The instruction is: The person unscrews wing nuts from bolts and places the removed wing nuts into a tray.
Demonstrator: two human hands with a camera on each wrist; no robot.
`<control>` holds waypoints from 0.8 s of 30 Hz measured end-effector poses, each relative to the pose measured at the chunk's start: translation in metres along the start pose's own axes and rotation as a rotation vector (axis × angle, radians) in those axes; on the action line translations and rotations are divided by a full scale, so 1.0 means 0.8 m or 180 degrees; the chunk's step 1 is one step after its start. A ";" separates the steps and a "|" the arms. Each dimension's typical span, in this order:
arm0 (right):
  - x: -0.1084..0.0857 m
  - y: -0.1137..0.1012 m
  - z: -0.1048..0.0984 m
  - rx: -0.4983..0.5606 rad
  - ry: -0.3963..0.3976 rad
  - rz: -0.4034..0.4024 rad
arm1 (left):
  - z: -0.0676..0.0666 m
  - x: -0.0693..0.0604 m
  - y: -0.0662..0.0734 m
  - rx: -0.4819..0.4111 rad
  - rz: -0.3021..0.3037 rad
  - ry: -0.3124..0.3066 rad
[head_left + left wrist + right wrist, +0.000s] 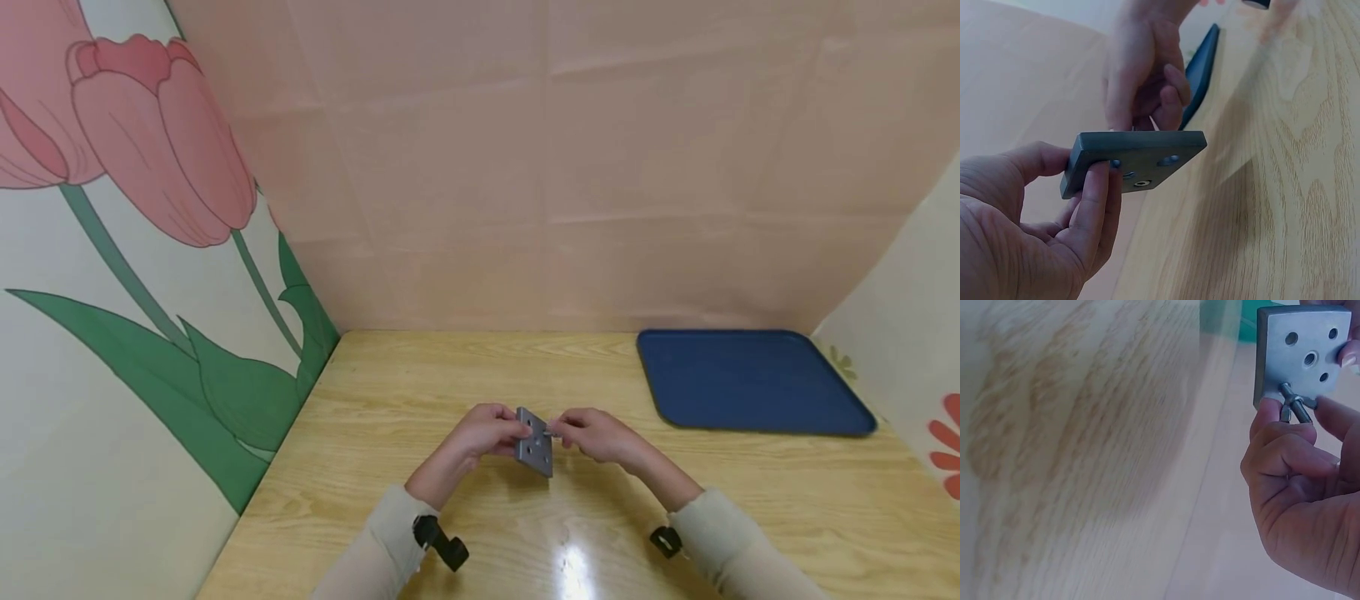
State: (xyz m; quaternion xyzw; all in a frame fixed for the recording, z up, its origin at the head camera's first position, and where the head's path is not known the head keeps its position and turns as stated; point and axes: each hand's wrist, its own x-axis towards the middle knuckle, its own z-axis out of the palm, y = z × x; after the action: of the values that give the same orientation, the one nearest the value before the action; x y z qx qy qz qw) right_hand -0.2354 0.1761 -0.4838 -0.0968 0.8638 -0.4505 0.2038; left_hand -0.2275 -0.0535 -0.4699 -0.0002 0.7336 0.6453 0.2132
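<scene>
A grey metal plate point(536, 457) with several round holes is held up above the table, tilted on edge. My left hand point(483, 432) grips it by one side, thumb on one face and fingers on the other. A threaded bolt point(1303, 415) sticks out of one corner hole, and a wing nut point(1295, 400) sits on its shank close to the plate. With thumb and index finger, my right hand point(596, 435) pinches the wing nut by its wings. In the left wrist view, the right fingers work behind the plate point(1147, 140) and the nut is mostly hidden.
A blue tray point(753, 383) lies at the back right of the wooden table point(420, 375). A pinkish cover point(450, 167) hangs behind the table, and a tulip-patterned panel point(142, 392) stands along the left side.
</scene>
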 end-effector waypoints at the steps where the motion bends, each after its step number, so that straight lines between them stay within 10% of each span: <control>1: -0.001 0.000 -0.001 -0.0011 -0.0001 -0.0073 | 0.000 -0.001 0.001 0.0000 0.0003 -0.0006; 12: -0.003 0.005 -0.002 -0.0007 0.0024 -0.0635 | 0.004 -0.005 0.004 0.0005 0.0008 -0.0062; 24: -0.004 -0.002 -0.004 0.0083 0.0105 -0.0294 | 0.003 -0.003 0.001 0.0005 -0.0004 -0.0023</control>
State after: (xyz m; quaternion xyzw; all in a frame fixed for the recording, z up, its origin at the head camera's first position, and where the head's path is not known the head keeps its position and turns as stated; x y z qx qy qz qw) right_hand -0.2336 0.1787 -0.4803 -0.1264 0.8557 -0.4722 0.1697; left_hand -0.2248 -0.0521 -0.4682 0.0019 0.7334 0.6445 0.2163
